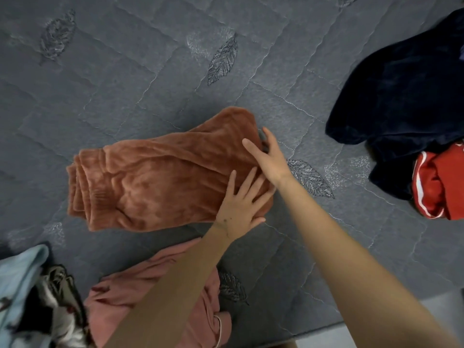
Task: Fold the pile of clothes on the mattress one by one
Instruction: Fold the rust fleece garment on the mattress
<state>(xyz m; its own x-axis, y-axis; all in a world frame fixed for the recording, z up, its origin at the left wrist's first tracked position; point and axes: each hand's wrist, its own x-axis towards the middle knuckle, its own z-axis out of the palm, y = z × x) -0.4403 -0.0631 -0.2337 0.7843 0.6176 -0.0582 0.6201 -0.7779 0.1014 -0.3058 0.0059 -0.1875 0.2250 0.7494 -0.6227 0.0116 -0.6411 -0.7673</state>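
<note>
Both hands rest on the folded rust-orange fleece garment (155, 182) in the middle of the grey quilted mattress (125, 96). The left hand (238, 204) presses flat on its right end, fingers spread. The right hand (270, 160) touches its far right corner with straight fingers and its thumb on top. A navy velvet garment (401, 96) and a red white-striped garment (442, 184) lie at the mattress's right edge.

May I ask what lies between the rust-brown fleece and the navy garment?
Head view: only bare quilted mattress, from the right hand at the rust-brown fleece to the navy garment.
</note>
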